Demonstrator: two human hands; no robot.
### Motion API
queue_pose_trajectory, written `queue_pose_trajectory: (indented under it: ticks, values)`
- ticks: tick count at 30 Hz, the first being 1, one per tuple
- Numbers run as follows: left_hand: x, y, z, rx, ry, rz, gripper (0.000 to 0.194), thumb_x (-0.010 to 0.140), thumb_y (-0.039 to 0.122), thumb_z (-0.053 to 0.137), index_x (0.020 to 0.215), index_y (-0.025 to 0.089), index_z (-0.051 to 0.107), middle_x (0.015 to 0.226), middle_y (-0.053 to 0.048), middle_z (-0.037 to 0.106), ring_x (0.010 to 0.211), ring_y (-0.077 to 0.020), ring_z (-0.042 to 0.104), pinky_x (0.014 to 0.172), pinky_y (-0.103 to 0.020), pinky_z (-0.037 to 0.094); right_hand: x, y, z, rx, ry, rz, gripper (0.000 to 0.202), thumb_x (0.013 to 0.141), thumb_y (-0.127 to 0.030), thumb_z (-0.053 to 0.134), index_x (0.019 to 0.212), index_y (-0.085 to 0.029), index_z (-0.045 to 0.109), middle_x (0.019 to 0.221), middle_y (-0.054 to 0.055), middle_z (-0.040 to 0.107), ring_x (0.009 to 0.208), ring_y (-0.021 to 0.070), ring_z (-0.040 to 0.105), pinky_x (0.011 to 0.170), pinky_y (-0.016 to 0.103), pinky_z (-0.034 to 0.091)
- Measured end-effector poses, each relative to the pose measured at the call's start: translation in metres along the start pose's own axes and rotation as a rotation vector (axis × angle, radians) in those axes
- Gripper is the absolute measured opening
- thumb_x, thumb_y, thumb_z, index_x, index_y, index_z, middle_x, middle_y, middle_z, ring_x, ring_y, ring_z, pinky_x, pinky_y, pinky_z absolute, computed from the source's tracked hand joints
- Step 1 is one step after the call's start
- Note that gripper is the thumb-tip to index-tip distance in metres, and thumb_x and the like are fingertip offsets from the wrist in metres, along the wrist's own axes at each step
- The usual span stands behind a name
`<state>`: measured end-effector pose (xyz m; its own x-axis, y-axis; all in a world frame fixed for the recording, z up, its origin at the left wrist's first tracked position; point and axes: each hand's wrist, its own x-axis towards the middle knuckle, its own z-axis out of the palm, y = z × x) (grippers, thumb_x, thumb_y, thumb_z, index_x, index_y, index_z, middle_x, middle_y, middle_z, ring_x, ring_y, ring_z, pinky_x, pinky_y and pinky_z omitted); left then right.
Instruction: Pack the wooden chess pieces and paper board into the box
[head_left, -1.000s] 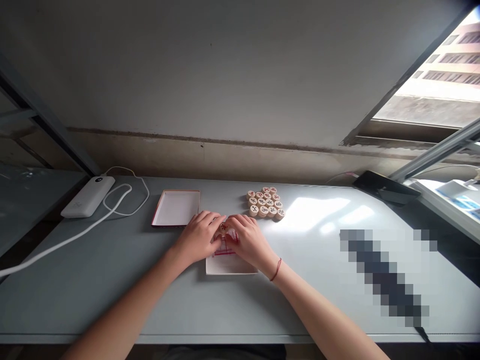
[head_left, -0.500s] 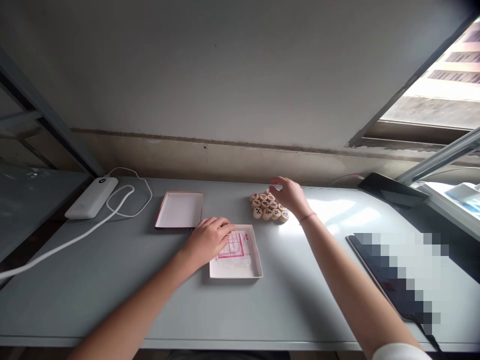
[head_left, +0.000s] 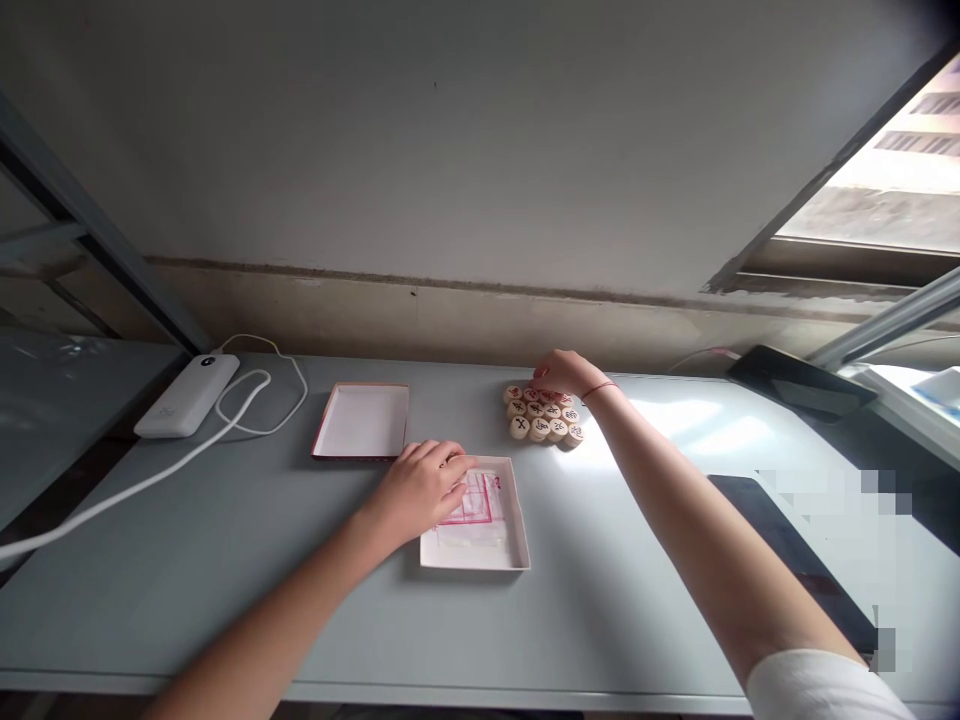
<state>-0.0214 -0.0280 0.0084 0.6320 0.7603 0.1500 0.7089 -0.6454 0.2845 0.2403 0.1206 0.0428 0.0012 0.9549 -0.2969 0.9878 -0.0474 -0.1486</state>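
Note:
Round wooden Chinese chess pieces [head_left: 538, 412] stand in close stacked rows near the back of the desk, with red characters on the back row and black ones in front. My right hand [head_left: 568, 373] is closed over the back edge of this block, its fingertips at a piece there and partly hidden. At the upper left corner of a shallow white box tray [head_left: 480, 552] rests my left hand [head_left: 429, 483], fingers curled over the rim. Something small and dark shows between its fingers, too little to name. Pink grid lines mark a sheet [head_left: 480, 500] inside the tray.
A second shallow box half [head_left: 361, 420] with a red edge lies left of the tray. Further left are a white power bank [head_left: 187, 397] and its white cable [head_left: 172, 468]. A dark tablet [head_left: 787, 560] lies at the right, with a black device [head_left: 799, 380] behind it.
My right hand has come down and left onto the back row of pieces, and its fingers have closed. My left hand stays at the tray's corner, and the tray has shifted slightly towards me.

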Motion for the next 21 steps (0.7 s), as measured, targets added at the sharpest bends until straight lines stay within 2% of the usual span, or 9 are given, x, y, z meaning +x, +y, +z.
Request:
queue_pose_trajectory:
  ticks: [3,6,9,11,13,16,18,21]
  values:
    - [0.000,0.000,-0.001,0.008,0.055,0.016,0.026,0.091,0.023,0.053,0.116,0.022,0.060,0.115,-0.008,0.061,0.105,-0.0244,0.056,0.089,-0.041,0.047,0.003,-0.002,-0.001,0.017,0.042,0.002,0.028,0.068,-0.020,0.067,0.094,-0.014,0.074,0.072,0.010,0.071,0.072,0.0247,0.068,0.064,0.029,0.049]
    - [0.003,-0.001,-0.008,-0.006,0.192,0.019,0.028,0.091,0.028,0.054,0.117,0.021,0.060,0.119,-0.010,0.059,0.111,-0.0268,0.053,0.093,-0.045,0.046,-0.006,-0.005,-0.009,0.063,0.146,-0.006,0.034,0.074,-0.021,0.063,0.106,-0.012,0.070,0.081,0.010,0.073,0.070,0.0215,0.069,0.068,0.029,0.051]
    - [0.009,-0.001,-0.020,-0.102,0.318,-0.006,0.028,0.094,0.027,0.050,0.121,0.023,0.057,0.115,-0.008,0.059,0.107,-0.0235,0.056,0.092,-0.042,0.049,-0.035,-0.015,-0.014,0.351,0.264,-0.105,0.040,0.082,-0.027,0.057,0.119,-0.013,0.061,0.098,0.011,0.072,0.059,0.0157,0.068,0.058,0.025,0.052]
    - [0.014,0.001,-0.025,-0.184,0.370,-0.035,0.031,0.094,0.028,0.050,0.125,0.026,0.054,0.114,-0.006,0.058,0.104,-0.0210,0.058,0.091,-0.038,0.051,-0.063,-0.027,-0.010,0.680,0.215,-0.243,0.038,0.081,-0.032,0.060,0.116,-0.016,0.060,0.101,0.010,0.071,0.058,0.0165,0.068,0.043,0.023,0.048]
    - [0.019,0.003,-0.026,-0.250,0.388,-0.032,0.036,0.094,0.031,0.052,0.129,0.027,0.050,0.118,-0.006,0.056,0.103,-0.0196,0.060,0.089,-0.035,0.053,-0.091,-0.041,0.001,0.888,0.085,-0.354,0.038,0.080,-0.036,0.064,0.114,-0.019,0.060,0.099,0.009,0.071,0.065,0.0180,0.069,0.040,0.022,0.050]
    - [0.024,0.008,-0.021,-0.301,0.393,0.043,0.035,0.094,0.032,0.052,0.128,0.025,0.050,0.119,-0.006,0.056,0.103,-0.0186,0.061,0.087,-0.032,0.053,-0.122,-0.056,0.023,1.043,-0.042,-0.436,0.040,0.080,-0.038,0.065,0.114,-0.019,0.058,0.095,0.007,0.071,0.076,0.0182,0.070,0.050,0.025,0.058]
    - [0.023,0.010,-0.015,-0.324,0.387,0.074,0.029,0.095,0.031,0.052,0.123,0.025,0.054,0.114,-0.005,0.059,0.097,-0.0174,0.063,0.084,-0.030,0.054,-0.133,-0.060,0.035,1.096,-0.047,-0.432,0.041,0.080,-0.038,0.066,0.115,-0.019,0.057,0.097,0.008,0.070,0.078,0.0173,0.069,0.057,0.027,0.060]
    - [0.018,0.010,-0.008,-0.377,0.365,0.035,0.023,0.093,0.026,0.055,0.116,0.024,0.057,0.108,-0.003,0.060,0.087,-0.0147,0.064,0.076,-0.027,0.054,-0.135,-0.056,0.047,1.149,-0.037,-0.404,0.044,0.079,-0.041,0.067,0.115,-0.018,0.057,0.100,0.008,0.069,0.079,0.0174,0.070,0.062,0.029,0.061]
